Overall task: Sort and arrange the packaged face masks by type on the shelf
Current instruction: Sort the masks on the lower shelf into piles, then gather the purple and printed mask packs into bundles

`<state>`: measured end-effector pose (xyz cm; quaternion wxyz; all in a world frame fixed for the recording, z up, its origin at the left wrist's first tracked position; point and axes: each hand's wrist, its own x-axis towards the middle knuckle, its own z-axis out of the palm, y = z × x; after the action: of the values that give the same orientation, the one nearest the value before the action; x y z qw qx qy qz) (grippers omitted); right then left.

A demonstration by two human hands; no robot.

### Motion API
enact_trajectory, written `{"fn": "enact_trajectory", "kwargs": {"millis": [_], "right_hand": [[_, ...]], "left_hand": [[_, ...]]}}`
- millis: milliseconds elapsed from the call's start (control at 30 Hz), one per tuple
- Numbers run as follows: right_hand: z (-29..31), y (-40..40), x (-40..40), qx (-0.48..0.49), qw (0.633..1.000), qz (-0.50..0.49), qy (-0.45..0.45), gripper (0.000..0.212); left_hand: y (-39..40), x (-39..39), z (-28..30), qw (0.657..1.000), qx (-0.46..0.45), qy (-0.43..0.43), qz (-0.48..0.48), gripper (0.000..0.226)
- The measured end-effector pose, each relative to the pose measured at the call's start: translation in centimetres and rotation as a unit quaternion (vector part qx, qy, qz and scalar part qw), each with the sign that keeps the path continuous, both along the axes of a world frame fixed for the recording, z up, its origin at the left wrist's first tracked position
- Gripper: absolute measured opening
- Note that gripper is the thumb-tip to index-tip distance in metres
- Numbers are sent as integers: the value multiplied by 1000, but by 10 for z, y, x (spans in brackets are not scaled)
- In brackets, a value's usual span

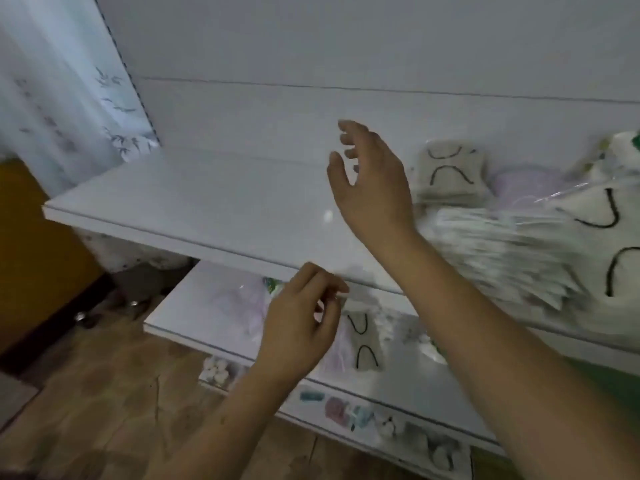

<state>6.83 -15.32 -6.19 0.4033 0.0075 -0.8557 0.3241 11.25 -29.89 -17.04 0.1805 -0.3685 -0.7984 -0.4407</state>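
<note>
Where the brown wood-patterned floor gives way to the white shelving, the left hand hovers nearest the camera, in front of the edge of the glossy white upper shelf board, its fingers loosely curled with thumb and fingertips close together; whether anything thin is pinched in that grip cannot be told through the blur. Just beyond and below it, on the white lower shelf board, lie a pale lilac packaged face mask and a beige packaged face mask with black ear loops. Farther up, the right hand is raised above the upper shelf with its fingers spread and relaxed, its grip wide and holding nothing. Just to its right sits a stack of beige packaged masks with black loops against the white back panel, with a fanned pile of clear-wrapped white masks in front, near the forearm.
</note>
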Motion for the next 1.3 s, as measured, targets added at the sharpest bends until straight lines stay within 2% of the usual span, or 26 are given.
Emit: {"fn": "enact_trajectory", "kwargs": {"millis": [100, 167, 233, 300, 367, 433, 500, 633, 800, 900, 1000, 1067, 1133, 1233, 1300], "right_hand": [[-36, -34, 17, 100, 994, 23, 23, 34], [-73, -50, 30, 179, 982, 53, 29, 31], [-123, -56, 42, 267, 961, 65, -1, 28], [-174, -50, 52, 287, 951, 42, -109, 29], [-222, -33, 59, 227, 935, -35, -272, 35], [-272, -10, 60, 110, 900, -107, -407, 42], [-316, 7, 60, -8, 869, -145, -473, 45], [-403, 33, 45, -110, 835, -175, -509, 52], [-490, 60, 12, -143, 810, -247, -513, 75], [-517, 65, -8, -102, 783, -288, -542, 81], [-532, 71, -22, -106, 775, -278, -558, 71], [-535, 71, -24, -174, 789, -258, -530, 61], [-526, 61, -17, -296, 805, -239, -456, 46], [-493, 29, 8, -431, 802, -185, -370, 29], [-465, 5, 26, -470, 798, -119, -359, 26]], "left_hand": [[-24, 13, -67, 983, -137, -107, -55, 27], [-36, 12, -111, 938, -255, -203, -115, 38], [-48, 7, -146, 879, -369, -272, -129, 53], [-60, 0, -173, 831, -445, -316, -106, 60], [-69, -5, -199, 819, -455, -339, -85, 59], [-70, -15, -221, 831, -427, -350, -74, 54], [-61, -24, -244, 853, -373, -360, -59, 48], [-30, -38, -300, 868, -235, -435, -37, 39], [10, -48, -372, 860, -128, -493, -10, 40], [28, -54, -396, 837, -83, -540, 1, 42], [34, -58, -405, 823, -55, -565, 12, 43], [33, -61, -405, 819, -24, -572, 38, 41], [31, -62, -399, 801, 12, -596, 62, 42], [29, -61, -372, 728, 77, -678, 65, 60], [22, -60, -349, 691, 104, -714, 43, 47]]}}
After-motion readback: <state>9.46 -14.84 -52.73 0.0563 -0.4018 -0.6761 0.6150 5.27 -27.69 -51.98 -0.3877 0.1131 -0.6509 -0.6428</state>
